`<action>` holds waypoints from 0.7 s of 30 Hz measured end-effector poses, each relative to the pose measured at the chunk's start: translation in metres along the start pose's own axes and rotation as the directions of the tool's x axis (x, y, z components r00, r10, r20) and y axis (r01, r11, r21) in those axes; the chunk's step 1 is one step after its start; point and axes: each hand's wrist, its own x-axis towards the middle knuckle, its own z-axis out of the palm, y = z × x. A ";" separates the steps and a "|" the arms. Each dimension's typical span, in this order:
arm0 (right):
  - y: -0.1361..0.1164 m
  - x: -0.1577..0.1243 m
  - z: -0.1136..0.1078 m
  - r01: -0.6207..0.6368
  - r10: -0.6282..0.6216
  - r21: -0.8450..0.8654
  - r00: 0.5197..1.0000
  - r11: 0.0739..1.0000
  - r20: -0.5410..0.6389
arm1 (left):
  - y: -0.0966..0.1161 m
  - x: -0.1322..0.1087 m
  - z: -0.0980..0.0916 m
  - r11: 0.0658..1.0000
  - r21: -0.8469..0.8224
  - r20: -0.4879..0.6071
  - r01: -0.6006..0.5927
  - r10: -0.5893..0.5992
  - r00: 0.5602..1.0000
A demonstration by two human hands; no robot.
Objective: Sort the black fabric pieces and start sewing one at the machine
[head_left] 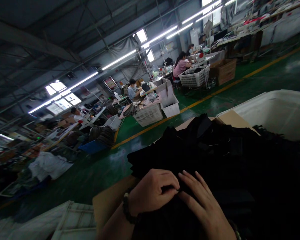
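A large heap of black fabric pieces (162,153) lies in front of me, so dark that single pieces are hard to tell apart. My left hand (152,190), with a beaded bracelet at the wrist, is closed in a pinch, thumb and forefinger meeting on a bit of the black fabric. Close beside it, my right hand (202,203) rests on the fabric with its fingers stretched out and apart. Its fingertips are near the pinched spot. Brown cardboard (110,196) shows along the left side of the heap, below my left forearm.
To the right stands a large white bin (277,106). A white plastic crate (75,220) is at lower left. Across the green floor (130,146) with its yellow line, several people sit at sewing tables, among them a person in pink (180,66) near a white basket (195,78).
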 end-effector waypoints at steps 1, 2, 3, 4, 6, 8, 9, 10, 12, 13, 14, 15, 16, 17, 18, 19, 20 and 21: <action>0.000 0.001 0.000 0.010 -0.010 0.006 1.000 1.000 0.019 | 0.000 -0.002 0.000 1.000 -0.019 0.045 -0.009 0.010 0.999; 0.000 0.002 0.000 0.013 -0.014 0.017 0.999 1.000 0.033 | -0.001 -0.002 -0.001 0.999 -0.042 0.088 -0.013 0.016 0.996; -0.001 0.002 0.000 0.007 -0.008 0.031 0.999 1.000 0.043 | -0.003 -0.001 -0.002 0.998 -0.062 0.115 -0.004 0.011 0.993; -0.001 0.001 0.001 -0.005 0.003 0.047 0.999 0.999 0.042 | -0.007 0.001 -0.003 0.998 -0.066 0.109 0.016 -0.009 0.994; -0.002 0.000 0.003 -0.030 0.029 0.083 0.999 0.996 0.019 | -0.016 0.008 -0.005 0.996 0.006 0.000 0.086 -0.086 0.996; -0.003 -0.002 0.005 -0.052 0.052 0.111 0.999 0.992 0.003 | -0.025 0.018 -0.005 0.980 0.134 -0.157 0.150 -0.128 0.979; -0.003 -0.003 0.005 -0.049 0.050 0.121 0.999 0.991 -0.005 | -0.028 0.024 -0.004 0.968 0.197 -0.196 0.157 -0.118 0.973; -0.003 -0.004 0.005 -0.046 0.047 0.122 0.999 0.991 -0.007 | -0.031 0.030 -0.004 0.957 0.255 -0.190 0.139 -0.091 0.977; -0.003 -0.003 0.002 -0.041 0.041 0.103 0.999 0.994 0.000 | -0.033 0.044 -0.001 0.928 0.369 -0.100 0.052 -0.016 0.995; -0.004 -0.002 0.001 -0.042 0.042 0.085 0.999 0.995 0.002 | -0.032 0.051 0.001 0.905 0.426 -0.036 -0.002 0.019 0.999; -0.004 -0.001 -0.001 -0.048 0.048 0.065 0.999 0.997 0.009 | -0.032 0.059 0.003 0.878 0.474 0.036 -0.059 0.047 0.998; -0.004 0.000 -0.002 -0.054 0.054 0.046 0.998 0.997 0.013 | -0.031 0.066 0.006 0.855 0.505 0.115 -0.116 0.066 0.991; -0.004 0.001 -0.002 -0.053 0.053 0.034 0.998 0.998 0.015 | -0.030 0.073 0.008 0.839 0.519 0.193 -0.165 0.073 0.978; -0.005 0.001 -0.001 -0.043 0.043 0.032 0.999 0.999 0.016 | -0.030 0.078 0.011 0.828 0.524 0.259 -0.199 0.067 0.964; -0.006 0.001 0.000 -0.036 0.035 0.040 0.999 0.999 0.023 | -0.029 0.082 0.013 0.820 0.529 0.310 -0.219 0.053 0.949; -0.006 0.000 0.002 -0.036 0.035 0.058 0.999 0.998 0.018 | -0.028 0.085 0.015 0.810 0.540 0.344 -0.228 0.035 0.938; -0.007 -0.001 0.005 -0.046 0.046 0.085 0.999 0.995 0.003 | -0.026 0.086 0.016 0.794 0.562 0.359 -0.231 0.017 0.933; -0.008 -0.003 0.008 -0.067 0.070 0.117 0.997 0.991 -0.024 | -0.025 0.085 0.016 0.770 0.593 0.365 -0.235 0.004 0.931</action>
